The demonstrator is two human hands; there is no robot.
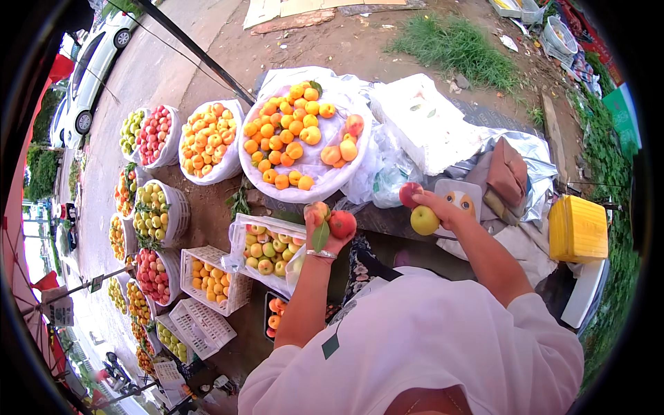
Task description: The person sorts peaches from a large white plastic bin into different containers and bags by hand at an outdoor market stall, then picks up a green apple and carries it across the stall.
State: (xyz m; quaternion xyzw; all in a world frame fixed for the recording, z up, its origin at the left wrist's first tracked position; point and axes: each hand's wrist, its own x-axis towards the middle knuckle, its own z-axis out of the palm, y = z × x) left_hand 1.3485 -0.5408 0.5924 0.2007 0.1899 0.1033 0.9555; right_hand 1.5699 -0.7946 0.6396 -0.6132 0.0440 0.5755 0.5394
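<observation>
My left hand (pixel 332 233) holds a red fruit (pixel 342 224) and a paler peach-like fruit (pixel 317 211) with a green leaf (pixel 320 236) hanging from it. It is over the right end of a white crate (pixel 239 239) of yellow-green and reddish fruit. My right hand (pixel 438 207) grips a red peach (pixel 411 194) and a yellow-green fruit (pixel 425 220), beside a stool seat with a dog picture (pixel 460 201). Beyond my hands stands a round, cloth-lined basket (pixel 306 194) with many apricots (pixel 295 127) and several larger peaches (pixel 348 150) at its right side.
Lined baskets (pixel 207 179) of fruit stand to the left, near white plastic crates (pixel 223 306). Clear plastic bags (pixel 389 176) and a white foam board (pixel 425 124) lie right of the round basket. Folded cloths (pixel 506 174) and a yellow container (pixel 578 228) are farther right. A dark pole (pixel 192 46) slants overhead.
</observation>
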